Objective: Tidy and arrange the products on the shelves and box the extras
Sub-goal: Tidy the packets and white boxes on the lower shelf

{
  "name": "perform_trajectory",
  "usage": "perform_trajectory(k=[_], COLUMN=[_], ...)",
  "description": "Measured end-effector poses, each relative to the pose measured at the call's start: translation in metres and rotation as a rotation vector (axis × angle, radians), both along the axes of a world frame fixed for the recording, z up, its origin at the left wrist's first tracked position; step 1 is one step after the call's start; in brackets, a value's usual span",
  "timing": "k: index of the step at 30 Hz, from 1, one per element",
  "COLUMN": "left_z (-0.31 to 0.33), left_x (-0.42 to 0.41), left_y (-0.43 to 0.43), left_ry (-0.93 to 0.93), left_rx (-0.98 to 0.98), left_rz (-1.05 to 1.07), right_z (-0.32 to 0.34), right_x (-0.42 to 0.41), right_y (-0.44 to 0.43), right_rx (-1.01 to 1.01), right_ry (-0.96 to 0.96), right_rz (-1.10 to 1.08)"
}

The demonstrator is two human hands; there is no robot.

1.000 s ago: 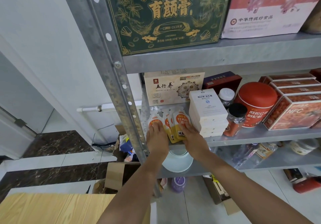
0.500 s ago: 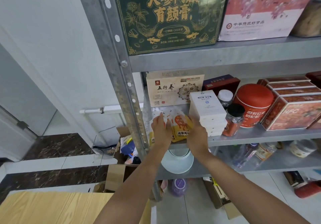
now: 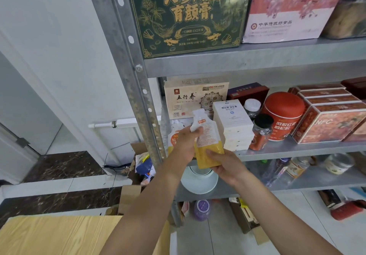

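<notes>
A galvanised shelf unit (image 3: pixel 138 88) is standing against a white wall, its middle shelf (image 3: pixel 297 149) crowded with boxed and jarred health foods. At that shelf's left end, a person is holding an orange-and-yellow pouch (image 3: pixel 208 147) upright in both hands, lifted clear of the shelf. The left hand (image 3: pixel 184 142) is pinching the pouch near its pale top. The right hand (image 3: pixel 225 165) is cupping the bottom edge, with the thumb lying across the front. Another pouch (image 3: pixel 173 138) of the same kind is resting on the shelf just behind the left hand, near a stack of white boxes (image 3: pixel 231 120). An open carton (image 3: pixel 136 146) is sitting on the floor below, left of the upright. The pouch appears to be getting sorted. Doing it well means keeping the soft pack supported from below. It then goes either label-out in line with its neighbour or into the carton as an extra.
</notes>
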State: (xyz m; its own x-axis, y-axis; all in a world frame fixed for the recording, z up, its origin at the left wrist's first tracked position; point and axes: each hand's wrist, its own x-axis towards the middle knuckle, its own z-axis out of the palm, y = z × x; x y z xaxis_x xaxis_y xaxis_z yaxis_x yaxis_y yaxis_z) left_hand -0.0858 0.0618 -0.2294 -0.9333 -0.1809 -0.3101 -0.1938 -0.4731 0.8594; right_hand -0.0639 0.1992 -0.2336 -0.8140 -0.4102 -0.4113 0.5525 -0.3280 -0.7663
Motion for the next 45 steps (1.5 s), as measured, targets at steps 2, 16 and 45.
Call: perform_trajectory(k=[2, 16, 45], left_z=[0.005, 0.007, -0.068], left_x=[-0.001, 0.021, 0.006], left_y=[0.004, 0.030, -0.014], left_ry=[-0.043, -0.040, -0.301], left_rx=[-0.034, -0.271, -1.661], left_rz=[0.014, -0.060, -0.185], right_z=[-0.001, -0.010, -0.063], right_x=[0.001, 0.005, -0.062], right_y=[0.000, -0.011, -0.038], right_rx=[0.076, 1.060, 1.571], right_ry=[0.043, 1.076, 0.927], right_rz=[-0.017, -0.053, 0.606])
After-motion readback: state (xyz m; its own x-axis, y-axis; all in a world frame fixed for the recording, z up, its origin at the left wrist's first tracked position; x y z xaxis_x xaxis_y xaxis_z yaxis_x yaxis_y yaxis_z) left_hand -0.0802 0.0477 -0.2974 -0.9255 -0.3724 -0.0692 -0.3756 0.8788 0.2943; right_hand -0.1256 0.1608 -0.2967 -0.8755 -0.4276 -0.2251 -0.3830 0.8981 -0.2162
